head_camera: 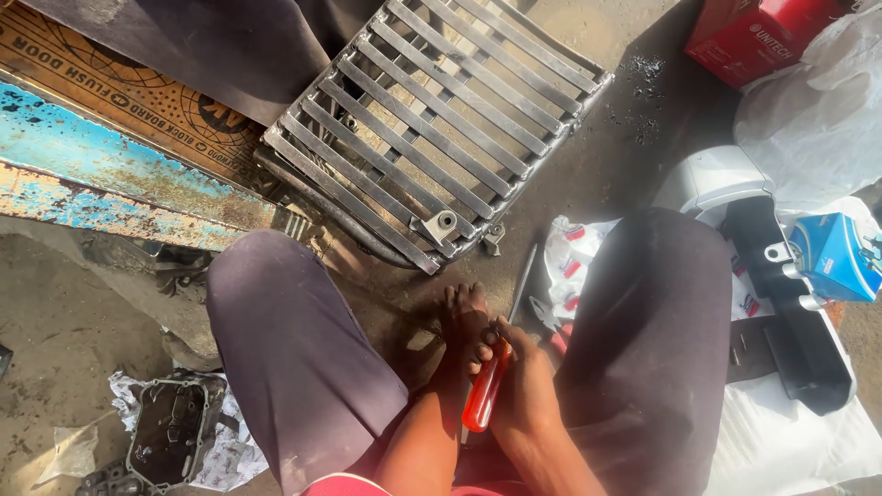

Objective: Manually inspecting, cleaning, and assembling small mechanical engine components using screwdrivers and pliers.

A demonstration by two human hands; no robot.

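Nearest the camera, between the person's two bent knees in dark trousers, the right hand point(522, 381) is closed around the translucent orange-red handle of a screwdriver point(485, 390), which runs upright from just below the hand toward the fingers. The left hand point(462, 317) lies just above and beside it, its fingers curled downward to the concrete floor point(55, 331); whether it grips anything cannot be told. The two hands touch or nearly touch at the fingertips.

Lower left, a dark metal engine cover point(170, 432) rests on crumpled paper. To the right of the right knee, a black and white moulded panel point(781, 303) lies on white sheeting, with a small blue carton point(838, 257) just beside it.

Beyond the hands, a grey metal grille point(432, 129) of parallel flat bars lies tilted on the floor. Left of it runs a worn blue-painted board point(101, 174). At the far upper right stand a red box point(749, 37) and a white plastic bag point(818, 110).
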